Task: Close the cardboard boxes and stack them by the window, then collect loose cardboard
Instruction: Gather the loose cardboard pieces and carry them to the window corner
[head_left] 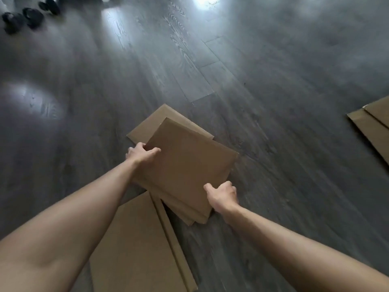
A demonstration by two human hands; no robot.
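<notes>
Above the floor, both hands grip plain brown cardboard sheets.

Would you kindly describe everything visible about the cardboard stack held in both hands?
The cardboard stack is several flat brown sheets, plain and unprinted, with their layered edges showing at the near corner. It sits tilted above the dark wood-look floor. The left hand grips its left edge, and the right hand grips its near right edge. It overlaps another flat sheet behind it; whether they touch is unclear.
</notes>
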